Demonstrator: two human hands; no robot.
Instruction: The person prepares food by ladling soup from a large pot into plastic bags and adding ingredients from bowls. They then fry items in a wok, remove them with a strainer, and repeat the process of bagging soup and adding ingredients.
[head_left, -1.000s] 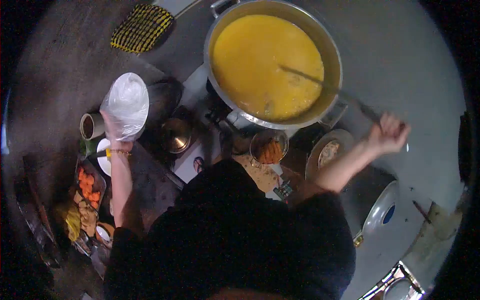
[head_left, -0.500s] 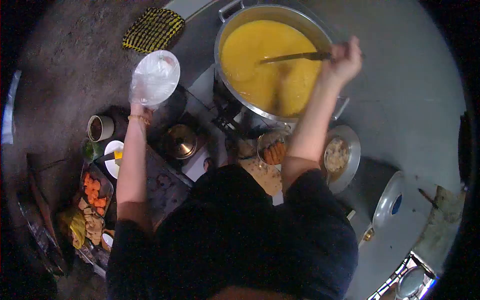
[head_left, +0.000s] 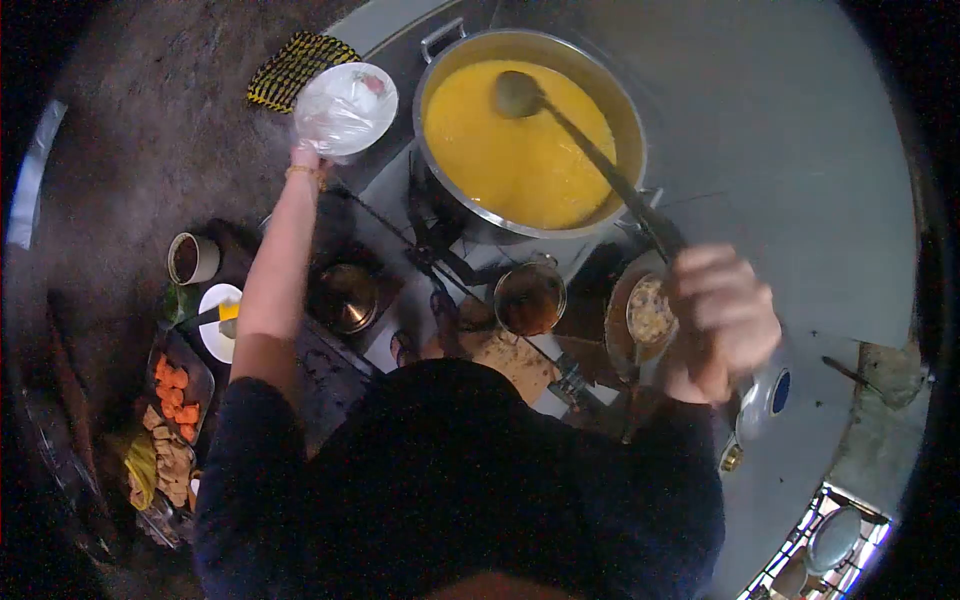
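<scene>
Right hand clenches the ladle, left hand clasps a wrapped dish; woven piece near the grey floor's top-left edge!

No lettering, brand, number or sign legible anywhere.
Reddish mark on the plastic-covered white dish, upper left of the frame: too small and blurred to tell whether print or pattern. Dark blue patch on the shiny round metal piece, lower right: likewise unreadable.

Right hand blurred, ladle handle partly hidden within.
</scene>
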